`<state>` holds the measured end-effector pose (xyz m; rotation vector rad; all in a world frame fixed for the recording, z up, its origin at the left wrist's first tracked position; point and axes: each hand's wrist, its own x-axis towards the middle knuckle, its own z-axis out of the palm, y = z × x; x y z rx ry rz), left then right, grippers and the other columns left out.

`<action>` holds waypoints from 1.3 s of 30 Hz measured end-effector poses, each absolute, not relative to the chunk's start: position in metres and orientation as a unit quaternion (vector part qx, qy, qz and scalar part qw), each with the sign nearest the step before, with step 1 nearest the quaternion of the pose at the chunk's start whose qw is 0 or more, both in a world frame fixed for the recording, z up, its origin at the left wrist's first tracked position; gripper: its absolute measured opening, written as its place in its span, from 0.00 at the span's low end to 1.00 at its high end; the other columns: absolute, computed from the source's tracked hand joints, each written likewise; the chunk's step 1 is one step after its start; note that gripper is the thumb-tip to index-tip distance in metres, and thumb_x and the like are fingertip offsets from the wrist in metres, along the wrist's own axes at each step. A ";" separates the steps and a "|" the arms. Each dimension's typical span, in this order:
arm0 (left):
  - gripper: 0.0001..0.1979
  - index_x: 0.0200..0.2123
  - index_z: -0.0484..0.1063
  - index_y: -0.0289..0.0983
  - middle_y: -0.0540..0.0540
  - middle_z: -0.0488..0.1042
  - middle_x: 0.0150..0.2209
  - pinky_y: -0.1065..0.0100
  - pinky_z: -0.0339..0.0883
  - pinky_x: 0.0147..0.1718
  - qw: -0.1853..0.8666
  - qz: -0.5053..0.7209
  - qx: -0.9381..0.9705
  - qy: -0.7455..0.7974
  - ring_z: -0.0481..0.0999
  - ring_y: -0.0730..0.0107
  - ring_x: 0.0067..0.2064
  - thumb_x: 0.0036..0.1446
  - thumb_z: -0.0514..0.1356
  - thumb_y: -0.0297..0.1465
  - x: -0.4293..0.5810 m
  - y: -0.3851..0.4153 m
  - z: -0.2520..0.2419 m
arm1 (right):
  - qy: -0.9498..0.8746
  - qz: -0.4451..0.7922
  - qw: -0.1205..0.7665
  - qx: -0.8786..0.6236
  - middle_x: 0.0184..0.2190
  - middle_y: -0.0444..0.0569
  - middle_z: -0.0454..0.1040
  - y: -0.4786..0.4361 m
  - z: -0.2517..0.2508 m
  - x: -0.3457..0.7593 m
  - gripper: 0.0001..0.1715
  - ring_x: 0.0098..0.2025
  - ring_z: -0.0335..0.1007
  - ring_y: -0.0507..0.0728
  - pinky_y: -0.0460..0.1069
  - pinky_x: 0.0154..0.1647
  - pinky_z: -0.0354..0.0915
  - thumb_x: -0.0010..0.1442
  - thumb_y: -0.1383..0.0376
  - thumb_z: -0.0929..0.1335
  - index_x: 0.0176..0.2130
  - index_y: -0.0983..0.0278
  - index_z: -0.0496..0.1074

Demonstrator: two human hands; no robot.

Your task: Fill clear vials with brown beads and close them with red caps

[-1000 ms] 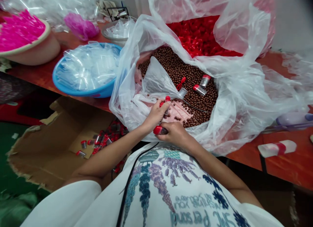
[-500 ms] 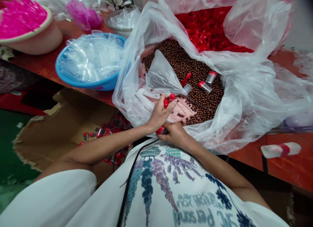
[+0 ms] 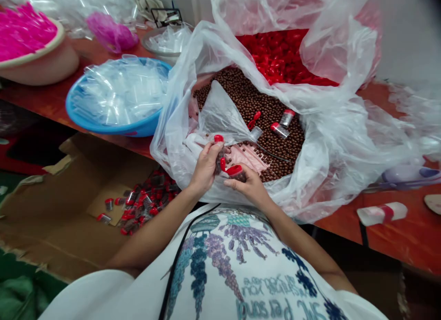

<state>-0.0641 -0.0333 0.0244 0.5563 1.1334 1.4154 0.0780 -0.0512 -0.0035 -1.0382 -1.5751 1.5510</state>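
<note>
My left hand [image 3: 206, 167] is closed around a small clear container [image 3: 219, 160] with a red cap, held upright at the near edge of the plastic-lined bag [image 3: 161, 136]. Close beside it, my right hand [image 3: 253, 187] grips a second red-topped container [image 3: 236, 173] with dark contents, which lies sideways in the fingers. Brown beads [image 3: 272, 104] fill much of the bag beyond both hands. On the beads lie two clear tubes with red caps [image 3: 279, 130], a red scoop-like piece [image 3: 254, 120] and a clear plastic sheet [image 3: 220, 109].
A blue basin [image 3: 117, 129] of clear tubes is at the left, near a cream basin [image 3: 41, 63] of pink pieces. Red pieces [image 3: 279, 53] fill a bag behind. Below left, a cardboard box [image 3: 62, 210] holds many red-capped containers. A white roll [image 3: 382, 214] lies right.
My hands have come apart slightly. The right one has risen from beneath the left, bringing its red-topped container into clearer view. The camera view has shifted, with more of the cardboard box showing.
</note>
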 end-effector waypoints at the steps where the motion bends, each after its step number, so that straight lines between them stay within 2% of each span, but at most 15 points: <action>1: 0.15 0.37 0.67 0.37 0.52 0.72 0.28 0.76 0.65 0.22 0.579 0.612 0.235 0.485 0.70 0.78 0.23 0.50 0.62 0.40 -0.067 -0.036 0.026 | -0.606 0.594 0.346 -0.400 0.26 0.39 0.64 -0.051 -0.004 0.079 0.19 0.27 0.59 0.49 0.44 0.28 0.58 0.50 0.52 0.73 0.33 0.62 0.67; 4: 0.16 0.38 0.68 0.37 0.51 0.73 0.29 0.75 0.65 0.22 0.547 0.630 0.248 0.492 0.71 0.77 0.24 0.49 0.61 0.41 -0.095 -0.050 0.035 | -0.591 0.601 0.356 -0.404 0.30 0.41 0.69 -0.055 -0.005 0.081 0.21 0.28 0.64 0.50 0.45 0.30 0.62 0.55 0.53 0.70 0.44 0.61 0.67; 8: 0.16 0.43 0.67 0.41 0.51 0.74 0.30 0.72 0.66 0.23 0.463 0.662 0.256 0.532 0.71 0.75 0.25 0.51 0.57 0.40 -0.176 -0.089 0.036 | -0.566 0.628 0.364 -0.391 0.34 0.44 0.72 -0.061 -0.008 0.084 0.30 0.31 0.69 0.52 0.47 0.30 0.66 0.58 0.56 0.68 0.57 0.56 0.58; 11: 0.18 0.46 0.66 0.41 0.51 0.73 0.30 0.71 0.67 0.25 0.380 0.677 0.223 0.590 0.71 0.74 0.25 0.52 0.56 0.38 -0.232 -0.131 0.003 | -0.550 0.660 0.360 -0.364 0.35 0.45 0.73 -0.064 -0.010 0.082 0.28 0.33 0.71 0.53 0.49 0.33 0.69 0.59 0.57 0.68 0.56 0.55 0.57; 13: 0.19 0.47 0.64 0.40 0.51 0.73 0.30 0.70 0.68 0.26 0.361 0.618 0.172 0.677 0.71 0.74 0.25 0.51 0.57 0.36 -0.251 -0.157 -0.035 | -0.537 0.681 0.355 -0.348 0.38 0.46 0.73 -0.065 -0.011 0.079 0.26 0.37 0.72 0.54 0.51 0.37 0.71 0.59 0.57 0.67 0.55 0.54 0.57; 15: 0.17 0.45 0.65 0.38 0.51 0.73 0.29 0.69 0.68 0.28 0.360 0.505 0.119 0.775 0.71 0.73 0.25 0.51 0.56 0.35 -0.255 -0.178 -0.076 | -0.526 0.694 0.354 -0.340 0.42 0.46 0.72 -0.066 -0.010 0.076 0.25 0.40 0.73 0.55 0.53 0.42 0.71 0.59 0.58 0.68 0.53 0.53 0.58; 19: 0.12 0.37 0.68 0.36 0.48 0.73 0.29 0.67 0.67 0.35 0.334 0.457 0.107 0.818 0.74 0.67 0.34 0.46 0.61 0.28 -0.241 -0.197 -0.126 | -0.515 0.703 0.353 -0.341 0.43 0.44 0.70 -0.067 -0.009 0.073 0.24 0.40 0.74 0.53 0.53 0.47 0.70 0.56 0.61 0.71 0.51 0.53 0.61; 21: 0.12 0.36 0.69 0.37 0.48 0.74 0.32 0.67 0.66 0.40 0.317 0.453 0.124 0.824 0.73 0.65 0.40 0.45 0.63 0.27 -0.236 -0.193 -0.126 | -0.512 0.702 0.359 -0.342 0.44 0.44 0.70 -0.067 -0.010 0.072 0.25 0.40 0.74 0.53 0.52 0.48 0.69 0.55 0.62 0.72 0.51 0.53 0.62; 24: 0.09 0.38 0.70 0.38 0.48 0.73 0.38 0.69 0.64 0.46 0.269 0.492 0.182 0.808 0.71 0.67 0.44 0.52 0.60 0.32 -0.227 -0.173 -0.093 | -0.517 0.689 0.378 -0.339 0.45 0.44 0.70 -0.066 -0.015 0.072 0.28 0.43 0.72 0.53 0.51 0.47 0.69 0.51 0.62 0.74 0.50 0.54 0.64; 27: 0.08 0.34 0.71 0.38 0.50 0.72 0.33 0.69 0.67 0.42 0.189 0.587 0.282 0.735 0.72 0.70 0.36 0.55 0.59 0.37 -0.204 -0.147 -0.035 | -0.538 0.675 0.365 -0.350 0.42 0.45 0.72 -0.064 -0.017 0.071 0.27 0.43 0.72 0.54 0.52 0.47 0.69 0.49 0.59 0.75 0.47 0.57 0.66; 29: 0.09 0.34 0.72 0.39 0.50 0.72 0.30 0.69 0.69 0.38 0.272 0.596 0.343 0.674 0.72 0.71 0.32 0.54 0.60 0.38 -0.177 -0.132 0.001 | -0.548 0.669 0.348 -0.361 0.40 0.45 0.74 -0.063 -0.015 0.070 0.27 0.42 0.72 0.54 0.52 0.47 0.69 0.48 0.57 0.75 0.47 0.58 0.67; 31: 0.12 0.35 0.73 0.38 0.48 0.73 0.31 0.67 0.71 0.34 0.431 0.543 0.379 0.613 0.74 0.68 0.33 0.54 0.61 0.41 -0.146 -0.120 0.025 | -0.564 0.653 0.348 -0.366 0.41 0.46 0.74 -0.064 -0.010 0.068 0.27 0.42 0.72 0.55 0.52 0.46 0.69 0.48 0.55 0.75 0.46 0.59 0.67; 34: 0.22 0.46 0.71 0.39 0.43 0.75 0.38 0.64 0.72 0.32 0.648 0.473 0.327 0.499 0.75 0.64 0.36 0.56 0.56 0.48 -0.106 -0.106 0.031 | -0.607 0.605 0.361 -0.368 0.43 0.47 0.72 -0.065 -0.004 0.069 0.27 0.43 0.71 0.55 0.50 0.45 0.68 0.49 0.55 0.74 0.47 0.59 0.68; 36: 0.24 0.48 0.70 0.39 0.41 0.75 0.40 0.63 0.73 0.31 0.712 0.442 0.294 0.460 0.76 0.64 0.36 0.56 0.56 0.49 -0.090 -0.098 0.024 | -0.647 0.548 0.360 -0.389 0.44 0.48 0.72 -0.064 -0.002 0.073 0.30 0.41 0.70 0.55 0.50 0.43 0.68 0.50 0.54 0.74 0.50 0.59 0.66; 39: 0.22 0.45 0.71 0.37 0.41 0.76 0.38 0.63 0.73 0.30 0.733 0.428 0.280 0.448 0.75 0.65 0.34 0.55 0.59 0.47 -0.077 -0.091 0.014 | -0.728 0.423 0.334 -0.423 0.47 0.52 0.70 -0.058 0.001 0.085 0.43 0.43 0.68 0.58 0.53 0.45 0.67 0.48 0.52 0.75 0.58 0.58 0.60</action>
